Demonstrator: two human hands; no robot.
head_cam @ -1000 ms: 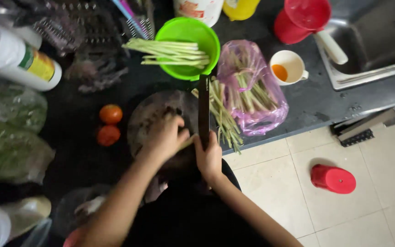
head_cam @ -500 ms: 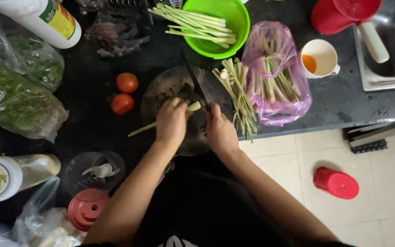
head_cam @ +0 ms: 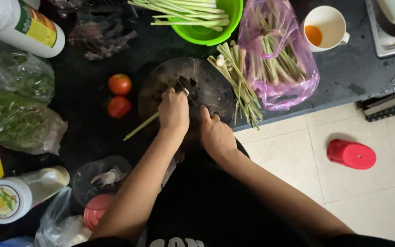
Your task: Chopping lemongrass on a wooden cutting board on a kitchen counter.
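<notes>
On the dark surface [head_cam: 92,119], a round cutting board [head_cam: 206,87]; on it your left hand [head_cam: 173,112] closed around a green stalk [head_cam: 140,127], right hand [head_cam: 216,135] loosely curled alongside, grip unclear, trimming apparently underway, calling next for a steady cut.

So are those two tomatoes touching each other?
Apart. The head view shows a thin dark strip of counter between the upper tomato and the lower tomato, left of the round cutting board.

A single head-worn camera looks almost straight down, close over the dark bench [head_cam: 92,137], taking in both forearms and tiled floor [head_cam: 366,196] at right.
</notes>
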